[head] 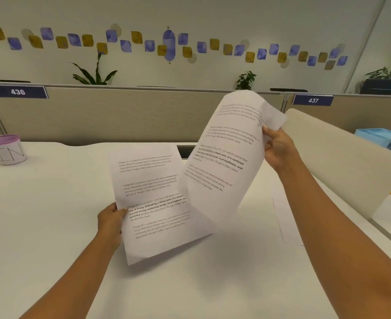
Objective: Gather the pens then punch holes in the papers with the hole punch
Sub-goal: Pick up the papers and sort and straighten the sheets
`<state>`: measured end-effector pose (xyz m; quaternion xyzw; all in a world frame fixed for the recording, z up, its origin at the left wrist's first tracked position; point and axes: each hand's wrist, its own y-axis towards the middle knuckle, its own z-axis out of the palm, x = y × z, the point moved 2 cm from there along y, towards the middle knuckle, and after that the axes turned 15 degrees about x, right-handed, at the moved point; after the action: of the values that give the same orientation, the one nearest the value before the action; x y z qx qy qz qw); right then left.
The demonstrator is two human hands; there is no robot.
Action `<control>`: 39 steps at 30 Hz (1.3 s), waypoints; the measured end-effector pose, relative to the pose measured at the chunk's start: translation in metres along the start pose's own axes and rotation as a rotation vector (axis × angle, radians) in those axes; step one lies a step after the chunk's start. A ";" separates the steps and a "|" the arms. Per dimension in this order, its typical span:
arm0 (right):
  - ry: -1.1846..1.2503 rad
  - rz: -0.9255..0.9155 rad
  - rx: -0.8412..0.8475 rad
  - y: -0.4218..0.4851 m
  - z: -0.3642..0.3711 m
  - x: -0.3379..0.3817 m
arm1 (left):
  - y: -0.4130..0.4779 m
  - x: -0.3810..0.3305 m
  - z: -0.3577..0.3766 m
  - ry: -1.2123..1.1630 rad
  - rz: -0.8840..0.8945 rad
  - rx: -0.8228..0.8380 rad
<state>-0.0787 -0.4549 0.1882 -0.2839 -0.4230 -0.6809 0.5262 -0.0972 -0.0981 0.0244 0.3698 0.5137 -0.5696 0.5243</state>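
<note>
1. My left grip (111,218) pinches the near-left edge of a printed sheet (153,203) above the white worktop (52,226).
2. My right grip (279,148) pinches a second, curled sheet (226,155), raised farther right.
3. A purple-lidded tub (8,149) stands far left, clear of both.

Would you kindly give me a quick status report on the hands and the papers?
Left hand grips flat sheet by its left edge. Right hand holds curled sheet raised, overlapping the first. No hole punch or pens in view.

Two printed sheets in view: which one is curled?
The sheet in the right hand, raised and bowed over. The left hand's sheet stays nearly flat, low over the desk.
</note>
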 end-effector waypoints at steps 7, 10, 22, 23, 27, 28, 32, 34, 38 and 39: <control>-0.047 0.065 -0.062 -0.007 -0.027 -0.024 | 0.001 0.001 0.000 -0.019 -0.001 0.024; -0.073 0.100 -0.088 -0.008 -0.033 -0.029 | 0.001 0.000 0.002 -0.030 -0.007 0.080; -0.401 0.325 -0.077 -0.009 -0.033 -0.061 | 0.002 -0.013 0.015 0.024 0.037 0.290; -0.405 0.332 -0.072 -0.009 -0.031 -0.066 | 0.002 -0.014 0.016 0.026 0.040 0.316; -0.405 0.333 -0.095 -0.011 -0.025 -0.085 | 0.001 -0.018 0.024 0.010 0.047 0.385; -0.410 0.325 -0.106 -0.011 -0.023 -0.091 | 0.001 -0.019 0.026 0.006 0.046 0.397; -0.430 0.329 -0.127 -0.012 -0.018 -0.108 | 0.000 -0.020 0.032 0.012 0.052 0.440; -0.410 0.338 -0.122 -0.013 -0.017 -0.113 | -0.001 -0.019 0.035 0.037 0.053 0.446; -0.375 0.322 -0.146 -0.015 -0.017 -0.119 | -0.002 -0.015 0.039 0.045 0.035 0.443; -0.382 0.318 -0.168 -0.016 -0.018 -0.120 | -0.001 -0.013 0.040 0.046 0.024 0.444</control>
<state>-0.0587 -0.4121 0.0758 -0.5130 -0.4068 -0.5565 0.5115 -0.0917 -0.1338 0.0451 0.4951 0.3829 -0.6538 0.4253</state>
